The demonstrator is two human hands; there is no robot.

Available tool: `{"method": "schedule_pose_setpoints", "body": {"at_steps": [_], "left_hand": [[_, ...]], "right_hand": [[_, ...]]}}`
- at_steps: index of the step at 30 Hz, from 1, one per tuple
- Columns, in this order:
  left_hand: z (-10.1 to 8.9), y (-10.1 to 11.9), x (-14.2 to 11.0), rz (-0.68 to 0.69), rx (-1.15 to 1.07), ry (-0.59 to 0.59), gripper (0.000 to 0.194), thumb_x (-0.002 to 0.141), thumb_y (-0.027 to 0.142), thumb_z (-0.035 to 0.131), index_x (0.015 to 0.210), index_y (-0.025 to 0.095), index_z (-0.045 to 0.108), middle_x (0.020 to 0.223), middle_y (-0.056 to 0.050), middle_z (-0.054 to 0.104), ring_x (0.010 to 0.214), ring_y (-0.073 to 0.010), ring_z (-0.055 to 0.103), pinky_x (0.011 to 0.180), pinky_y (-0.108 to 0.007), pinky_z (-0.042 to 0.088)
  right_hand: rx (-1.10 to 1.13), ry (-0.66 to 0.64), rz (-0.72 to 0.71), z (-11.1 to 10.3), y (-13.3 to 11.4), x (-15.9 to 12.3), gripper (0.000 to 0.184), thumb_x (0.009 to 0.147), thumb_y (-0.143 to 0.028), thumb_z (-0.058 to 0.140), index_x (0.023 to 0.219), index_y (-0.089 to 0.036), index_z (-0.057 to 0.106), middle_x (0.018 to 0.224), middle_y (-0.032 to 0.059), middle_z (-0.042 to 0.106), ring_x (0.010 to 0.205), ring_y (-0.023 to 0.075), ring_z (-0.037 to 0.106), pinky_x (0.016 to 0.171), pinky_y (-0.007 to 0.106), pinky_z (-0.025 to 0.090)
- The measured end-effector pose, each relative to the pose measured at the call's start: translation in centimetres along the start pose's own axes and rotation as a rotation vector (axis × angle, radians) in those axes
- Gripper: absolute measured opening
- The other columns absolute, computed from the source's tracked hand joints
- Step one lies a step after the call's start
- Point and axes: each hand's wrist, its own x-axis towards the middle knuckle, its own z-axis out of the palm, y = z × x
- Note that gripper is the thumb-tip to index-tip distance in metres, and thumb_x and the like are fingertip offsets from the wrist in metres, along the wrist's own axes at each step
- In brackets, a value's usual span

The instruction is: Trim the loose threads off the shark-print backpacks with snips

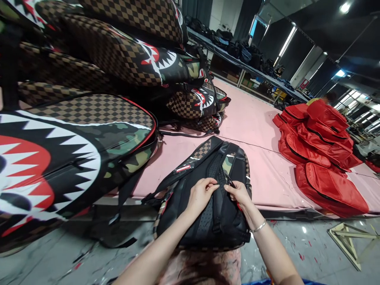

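A black backpack (190,215) with checkered and camouflage panels rests back side up before me, at the edge of the pink-covered table. Over its strap, my left hand (202,194) is closed, thumb and fingertips pinched together near the strap's edge. Whatever is between those fingertips is too small to make out. Close beside it, my right hand (238,192) is closed around small dark thread snips (228,179), whose blades point up and away from me. A silver bracelet circles my right wrist. A small red-and-white label (183,168) shows on the left shoulder strap.
Shark-mouth checkered backpacks (124,51) are piled high on the left, one large backpack (118,134) nearest me. Red bags (317,138) lie heaped on the pink table (252,122) at right. A wooden frame (344,237) stands on the floor. Dark bags line a far table.
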Motion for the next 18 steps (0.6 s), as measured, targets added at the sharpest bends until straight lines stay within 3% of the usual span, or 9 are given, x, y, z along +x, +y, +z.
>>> {"method": "schedule_pose_setpoints", "body": {"at_steps": [6,10,12,15,18], "left_hand": [[0.7,-0.2,0.1,0.027,-0.015,0.025,0.016,0.073,0.032,0.049,0.062,0.021,0.051,0.064,0.000,0.050,0.066,-0.0183,0.050,0.065,-0.030,0.040],[1.0,-1.1,0.2,-0.056,-0.089,0.037,0.023,0.077,0.041,0.041,0.065,0.021,0.045,0.054,0.004,0.041,0.050,-0.0139,0.042,0.049,-0.025,0.035],[0.9,-1.4,0.3,-0.076,-0.102,0.039,0.025,0.076,0.043,0.041,0.065,0.020,0.045,0.053,0.005,0.040,0.048,-0.0132,0.041,0.048,-0.024,0.033],[0.8,-1.3,0.6,-0.084,-0.093,0.043,0.025,0.074,0.043,0.044,0.063,0.020,0.046,0.052,0.005,0.041,0.049,-0.0136,0.042,0.049,-0.025,0.033],[0.6,-0.8,0.7,-0.079,-0.078,0.048,0.023,0.073,0.041,0.045,0.062,0.021,0.046,0.054,0.004,0.043,0.053,-0.0153,0.044,0.053,-0.026,0.035]], "right_hand": [[-0.026,0.008,-0.019,0.5,-0.2,0.0,0.040,0.061,-0.051,0.062,0.058,-0.021,0.036,0.042,-0.0122,0.023,0.035,0.0033,0.016,0.036,0.020,0.012],[-0.099,0.083,-0.067,0.9,-0.8,-0.2,0.033,0.063,-0.048,0.063,0.067,-0.018,0.047,0.049,-0.0089,0.035,0.040,0.0058,0.029,0.041,0.020,0.021],[-0.250,0.189,-0.143,0.9,-1.1,-0.6,0.031,0.067,-0.045,0.062,0.078,-0.018,0.052,0.055,-0.0067,0.043,0.048,0.0085,0.038,0.047,0.021,0.027],[-0.659,0.305,-0.306,0.4,-1.7,-1.6,0.026,0.080,-0.042,0.049,0.092,-0.020,0.053,0.064,-0.0035,0.052,0.057,0.0123,0.049,0.056,0.023,0.033],[-0.953,0.230,-0.437,-0.3,-2.4,-2.5,0.023,0.084,-0.040,0.046,0.092,-0.021,0.055,0.069,-0.0007,0.059,0.060,0.0137,0.054,0.058,0.023,0.034]]}}
